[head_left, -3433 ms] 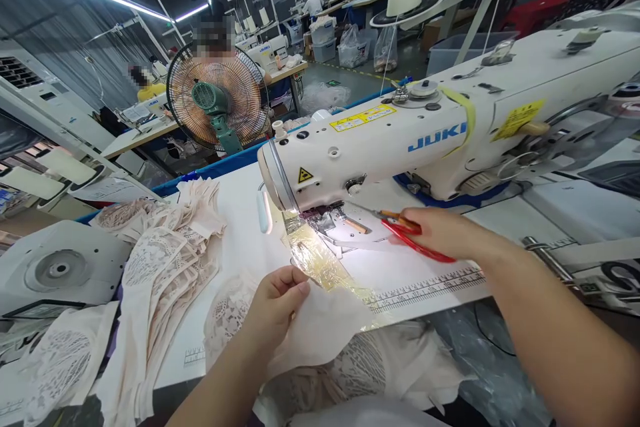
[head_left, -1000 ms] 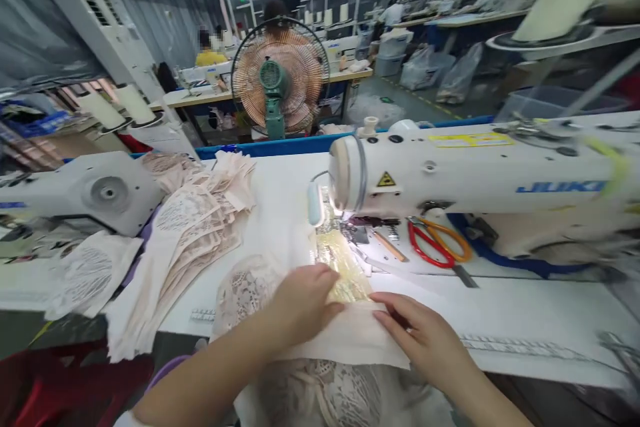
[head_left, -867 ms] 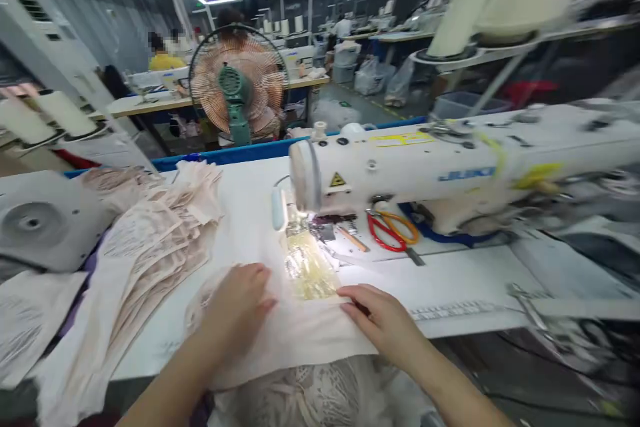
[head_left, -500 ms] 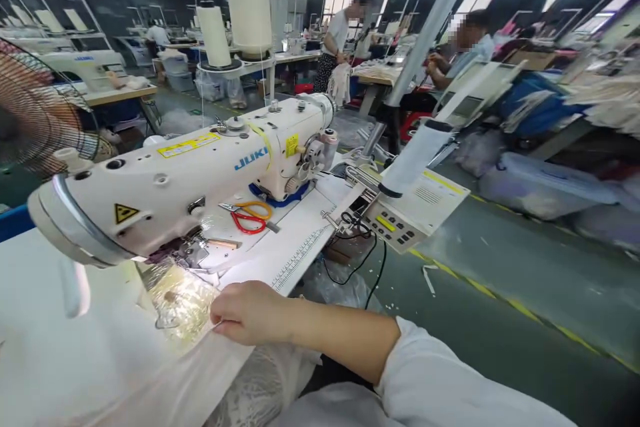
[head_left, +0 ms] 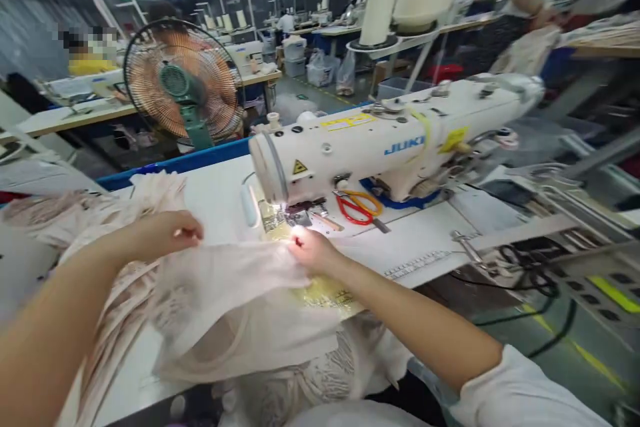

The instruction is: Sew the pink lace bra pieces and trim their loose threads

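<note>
My right hand is closed in a pinch on a pale pink garment piece with lace, just in front of the sewing machine's needle area. My left hand has curled fingers at the other end of the same cloth, its top edge stretched between both hands. The rest of the garment drapes down over the table's front edge. Under my right hand lies a shiny yellowish plate. Red and orange-handled scissors lie on the machine bed behind my right hand.
A pile of pale pink garment pieces lies on the left of the table. A fan stands behind the blue table edge. Thread cones rise behind the machine. A control box hangs at right. Other people work at the back.
My view has swung left, bringing my left hand, the garment pile and the whole fan into sight. The cloth in my right hand is now raised and spread between both hands.
</note>
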The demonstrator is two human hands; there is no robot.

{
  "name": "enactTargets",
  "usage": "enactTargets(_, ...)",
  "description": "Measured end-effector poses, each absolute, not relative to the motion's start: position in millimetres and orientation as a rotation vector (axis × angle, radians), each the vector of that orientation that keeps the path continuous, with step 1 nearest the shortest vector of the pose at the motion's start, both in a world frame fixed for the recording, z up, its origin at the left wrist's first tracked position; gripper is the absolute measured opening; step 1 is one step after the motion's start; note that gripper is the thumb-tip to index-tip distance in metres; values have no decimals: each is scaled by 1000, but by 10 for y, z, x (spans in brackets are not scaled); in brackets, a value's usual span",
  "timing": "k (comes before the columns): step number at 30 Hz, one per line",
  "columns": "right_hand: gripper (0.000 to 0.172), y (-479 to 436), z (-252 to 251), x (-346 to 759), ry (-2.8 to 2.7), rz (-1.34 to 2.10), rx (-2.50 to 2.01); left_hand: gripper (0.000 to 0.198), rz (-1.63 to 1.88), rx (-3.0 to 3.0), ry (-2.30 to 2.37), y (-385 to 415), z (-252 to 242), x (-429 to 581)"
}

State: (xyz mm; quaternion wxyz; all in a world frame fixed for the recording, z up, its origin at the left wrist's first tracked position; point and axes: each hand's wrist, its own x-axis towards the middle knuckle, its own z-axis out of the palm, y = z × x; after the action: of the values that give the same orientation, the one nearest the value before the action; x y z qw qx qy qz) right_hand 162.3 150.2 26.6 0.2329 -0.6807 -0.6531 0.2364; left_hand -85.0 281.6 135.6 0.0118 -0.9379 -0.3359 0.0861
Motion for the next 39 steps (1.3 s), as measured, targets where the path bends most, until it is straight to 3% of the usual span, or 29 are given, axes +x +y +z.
enactTargets(2, 13, 1690, 110, 1579, -1778, 547, -1985, 13, 429, -2862, -1106, 2869, 1312, -689)
enactTargets(7, 9, 1751, -69, 1507, -1825, 321, -2123, 23, 349, -2969, -986, 2274, 725, -116)
enactTargets(11, 23, 1566, -64, 1559, -1876, 137, -2077, 41, -7, -2996, -806, 1930, 101, 61)
enactTargets(14, 24, 1333, -94, 1681, -2033, 67, -1886, 52, -94, -2980, -766, 1973, -132, 13)
enactTargets(22, 26, 882, -290, 1831, -2196, 101, -1462, 58, -182, -3054, -770, 2149, -48, 92)
enactTargets(33, 33, 844, -174, 1586, -2148, 283, -1502, 51, -255, -3150, -768, 2222, 13, 213)
enactTargets(39, 34, 914, -274, 1673, -2174, 62, -1487, 57, -198, -3036, -879, 2213, -66, 284)
